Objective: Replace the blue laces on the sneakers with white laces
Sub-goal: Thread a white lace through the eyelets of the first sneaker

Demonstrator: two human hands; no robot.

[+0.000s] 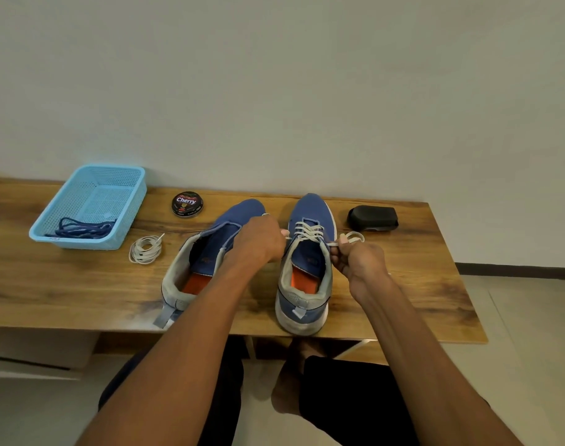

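Right sneaker [306, 268]: on the table [65, 284], white lace [308, 231] crossed through its eyelets.
Left hand [258, 239]: we curl our fingers on one lace end at the collar.
Right hand [358, 262]: we pinch the other end, looped past the fingertips.
Lace handling: soft, light, limp; we judge the ends the best hold.
Left sneaker [207, 252]: unlaced; spare white lace [145, 250] coiled beside it.
Blue laces [81, 227]: in the basket [120, 175].

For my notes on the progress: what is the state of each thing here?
Right sneaker: laced white, untied.
Left sneaker: no lace.
Blue laces: in basket.
Spare white lace: coiled on table.
Tin: closed.
Left hand, right hand: each pinches a lace end.
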